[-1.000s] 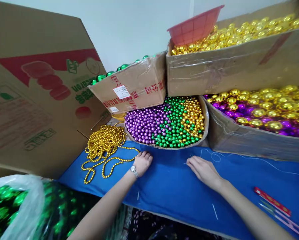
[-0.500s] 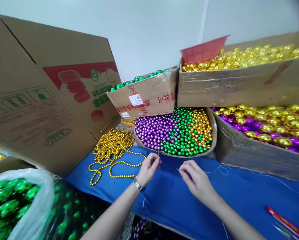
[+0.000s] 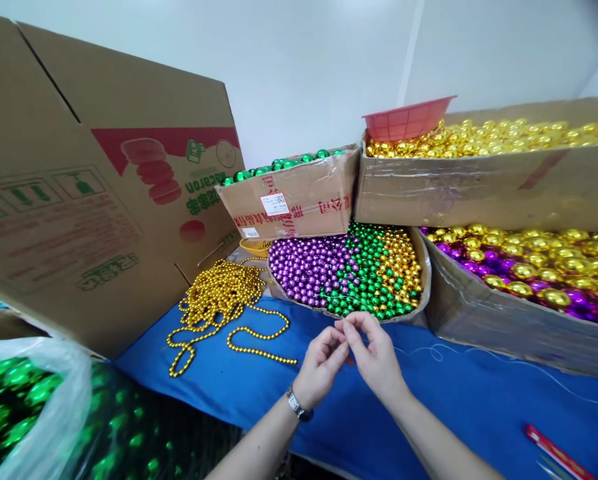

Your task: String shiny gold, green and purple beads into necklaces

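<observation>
My left hand (image 3: 323, 363), with a metal-banded watch (image 3: 297, 405) on its wrist, is closed in a pinch. Its fingertips meet those of my right hand (image 3: 373, 353), which is pinched too, just in front of the box of small beads (image 3: 425, 283). A thin clear thread (image 3: 436, 350) trails over the blue cloth to the right of my hands, and a fine strand also crosses the beads above them. What lies exactly between the fingertips is mostly hidden. Left of my hands, a heap of gold bead strings (image 3: 223, 290) rests on the cloth, one loose end near my left wrist.
Cardboard boxes of green baubles (image 3: 306, 207) and gold baubles (image 3: 439, 190) stand behind, a red basket (image 3: 406, 121) on the latter. At right sits a gold-and-purple box (image 3: 499, 320); a red packet (image 3: 553, 450) lies nearer. A large carton (image 3: 103, 180) and a plastic bag (image 3: 73, 380) are left.
My hands, apart before, have come together at the fingertips; my left hand moved right and my right hand moved slightly left. The camera view has shifted a little.
</observation>
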